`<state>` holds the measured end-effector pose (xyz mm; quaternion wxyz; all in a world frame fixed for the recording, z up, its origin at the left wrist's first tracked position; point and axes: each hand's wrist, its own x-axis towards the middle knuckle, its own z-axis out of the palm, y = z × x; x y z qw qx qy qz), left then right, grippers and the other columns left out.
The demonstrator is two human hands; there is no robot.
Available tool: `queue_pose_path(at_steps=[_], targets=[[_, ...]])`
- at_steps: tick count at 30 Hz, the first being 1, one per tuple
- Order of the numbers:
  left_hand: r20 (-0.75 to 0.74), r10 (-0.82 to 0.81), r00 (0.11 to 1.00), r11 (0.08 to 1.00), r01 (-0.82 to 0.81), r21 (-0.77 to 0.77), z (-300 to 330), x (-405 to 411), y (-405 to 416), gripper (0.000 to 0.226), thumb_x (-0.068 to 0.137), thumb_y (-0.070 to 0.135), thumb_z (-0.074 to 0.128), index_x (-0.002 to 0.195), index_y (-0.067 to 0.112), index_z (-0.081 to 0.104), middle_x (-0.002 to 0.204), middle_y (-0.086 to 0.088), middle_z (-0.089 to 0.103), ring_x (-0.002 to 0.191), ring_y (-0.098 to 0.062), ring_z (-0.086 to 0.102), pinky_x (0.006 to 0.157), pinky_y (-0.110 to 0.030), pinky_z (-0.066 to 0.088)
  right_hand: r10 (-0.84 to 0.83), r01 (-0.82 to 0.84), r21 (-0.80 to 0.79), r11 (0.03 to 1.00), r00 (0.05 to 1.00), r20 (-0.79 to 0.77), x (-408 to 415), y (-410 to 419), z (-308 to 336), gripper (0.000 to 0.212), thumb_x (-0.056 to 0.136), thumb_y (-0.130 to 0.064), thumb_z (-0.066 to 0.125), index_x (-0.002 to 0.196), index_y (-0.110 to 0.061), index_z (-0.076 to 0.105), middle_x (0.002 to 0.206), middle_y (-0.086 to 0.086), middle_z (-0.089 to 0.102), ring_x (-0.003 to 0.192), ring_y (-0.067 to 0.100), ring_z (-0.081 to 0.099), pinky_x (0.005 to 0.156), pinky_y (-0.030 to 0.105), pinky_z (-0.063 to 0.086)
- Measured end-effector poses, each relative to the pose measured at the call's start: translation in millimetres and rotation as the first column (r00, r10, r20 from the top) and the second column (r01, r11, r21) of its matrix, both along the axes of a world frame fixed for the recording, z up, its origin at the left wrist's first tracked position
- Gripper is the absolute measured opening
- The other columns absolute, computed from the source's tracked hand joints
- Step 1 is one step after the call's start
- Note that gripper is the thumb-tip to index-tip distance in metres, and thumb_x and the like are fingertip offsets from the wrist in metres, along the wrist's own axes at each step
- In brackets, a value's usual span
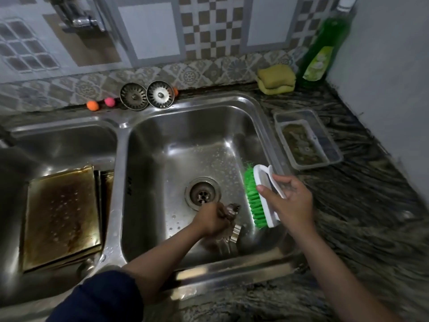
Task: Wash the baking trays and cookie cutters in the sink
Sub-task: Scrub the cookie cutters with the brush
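Observation:
My left hand [212,219] reaches down into the right basin of the steel sink [190,126] and grips a small metal cookie cutter [232,209] just beside the drain [202,194]. More metal cutters [235,232] lie under that hand on the basin floor. My right hand [289,198] holds a white scrubbing brush with green bristles [254,194] over the basin's right side, bristles facing left. Stained, browned baking trays [61,217] lie stacked in the left basin, wet with droplets.
Two sink strainers [147,95] and small orange and pink balls [101,103] sit on the back ledge. A yellow sponge [276,79] and a green dish-soap bottle [321,47] stand at the back right. A clear plastic container [306,140] rests on the dark counter. A tap [81,19] is on the wall.

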<state>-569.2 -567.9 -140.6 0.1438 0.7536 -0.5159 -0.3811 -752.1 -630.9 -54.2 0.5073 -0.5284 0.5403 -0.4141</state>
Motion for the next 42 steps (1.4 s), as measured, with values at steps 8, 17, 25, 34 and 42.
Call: queue_pose_path(at_steps=[8, 17, 25, 34, 42], targets=[[-0.199, 0.243, 0.950, 0.964, -0.259, -0.059, 12.5, 12.0, 7.2, 0.048, 0.062, -0.001, 0.080, 0.105, 0.013, 0.064, 0.081, 0.003, 0.063, 0.076, -0.007, 0.059, 0.056, -0.004, 0.037, 0.031, -0.030, 0.014, 0.999, 0.999, -0.032, 3.6, -0.3, -0.5, 0.039, 0.061, -0.021, 0.088, 0.093, -0.020, 0.067, 0.088, -0.002, 0.073, 0.077, 0.009, 0.070, 0.068, 0.028, 0.057], [-0.538, 0.389, 0.748, 0.906, -0.416, 0.078, 26.5, 4.3, 17.3, 0.026, 0.064, -0.006, 0.081, 0.087, 0.004, 0.075, 0.080, -0.003, 0.072, 0.073, -0.010, 0.064, 0.070, -0.023, 0.053, 0.057, -0.055, 0.024, 0.998, 0.996, -0.069, 5.6, 1.8, 3.7, 0.040, 0.060, -0.026, 0.089, 0.093, -0.022, 0.067, 0.085, 0.002, 0.073, 0.078, 0.018, 0.071, 0.073, 0.045, 0.059], [-0.774, 0.507, 0.379, 0.788, -0.568, 0.238, 63.8, -4.4, 2.6, 0.010, 0.077, 0.001, 0.071, 0.070, 0.006, 0.069, 0.067, -0.004, 0.069, 0.057, -0.008, 0.066, 0.051, -0.018, 0.051, 0.045, -0.045, -0.037, 0.998, 0.999, 0.006, 1.3, -8.7, 29.7, 0.038, 0.063, -0.016, 0.087, 0.094, -0.018, 0.066, 0.084, 0.003, 0.073, 0.073, 0.012, 0.071, 0.058, 0.024, 0.056], [-0.936, 0.327, 0.130, 0.896, -0.357, 0.264, 106.8, -1.5, -2.5, 0.049, 0.082, -0.005, 0.058, 0.118, 0.028, 0.063, 0.086, -0.001, 0.065, 0.069, -0.012, 0.061, 0.059, -0.031, 0.059, -0.058, 0.036, -0.251, 0.967, 0.995, -0.080, -21.3, -76.0, 72.7, 0.044, 0.061, -0.026, 0.087, 0.098, -0.014, 0.066, 0.095, 0.007, 0.071, 0.081, 0.019, 0.070, 0.067, 0.029, 0.057], [-0.957, 0.239, 0.163, 0.916, -0.365, 0.167, 122.1, -3.0, -3.8, 0.055, 0.070, -0.003, 0.067, 0.115, 0.028, 0.067, 0.095, -0.009, 0.056, 0.074, -0.017, 0.058, 0.060, -0.029, 0.058, -0.044, -0.100, -0.279, 0.955, 0.883, -0.468, -25.2, -141.8, 74.2, 0.040, 0.069, -0.033, 0.084, 0.098, -0.015, 0.064, 0.117, 0.007, 0.064, 0.102, 0.023, 0.058, 0.075, 0.028, 0.039]])
